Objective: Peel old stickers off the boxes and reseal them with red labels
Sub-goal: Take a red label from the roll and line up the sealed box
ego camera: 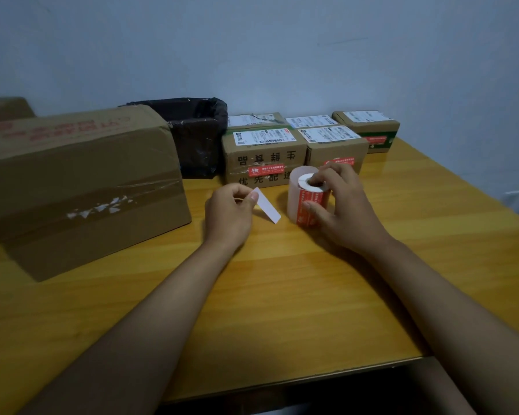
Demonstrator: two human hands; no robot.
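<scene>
At table centre, left hand [229, 215] pinches a white rectangular paper strip [266, 205] between thumb and curled fingers; strip slants down and to the right from the fingertips, its free end just beside the roll. Whether this is backing paper or a label seen from its reverse cannot be told.

Right hand [340, 205] grips the upright roll of red labels on pale pink backing paper [307, 199]: one finger goes into the white core on top, thumb presses the red printed side facing the camera, the other fingers curl around the far side. Roll stands on the yellow-orange wooden table [282, 295], between the two hands.

Just behind the roll: front row of two small brown cardboard boxes. Left one, the small box with black printed characters [262, 163], carries a white shipping label on top and a red label [265, 169] on its front face. Right one, the second small box [336, 151], is partly hidden behind the right hand; white label on top, red label on the front.

Behind these, two more small boxes [282, 119] against the pale wall, and further right a small box with a green band [369, 130].

Left of the group: bin lined with a black plastic bag [197, 139]. Far left, near the table edge: large brown cardboard carton [81, 187], clear tape along its side with torn white sticker remnants [101, 208]
</scene>
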